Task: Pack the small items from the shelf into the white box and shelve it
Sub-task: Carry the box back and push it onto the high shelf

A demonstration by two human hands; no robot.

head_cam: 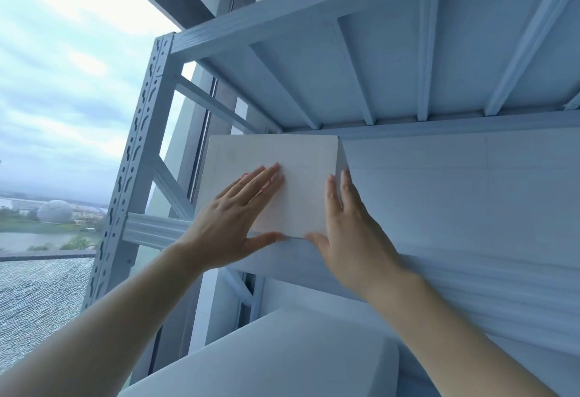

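The white box point(301, 161) stands closed on an upper shelf point(455, 268) of the white metal rack, at its left end. My left hand point(232, 221) lies flat on the box's front face, fingers spread, thumb under the bottom edge. My right hand point(348, 233) rests at the box's right front corner, fingers up along the edge and thumb at the bottom corner. Neither hand wraps around the box. No small items are visible.
The shelf above point(392, 60) sits close over the box. The rack's perforated upright point(135, 151) stands to the left, with a window point(62, 114) behind it. A white rounded surface point(282, 362) lies below. The shelf space right of the box holds nothing visible.
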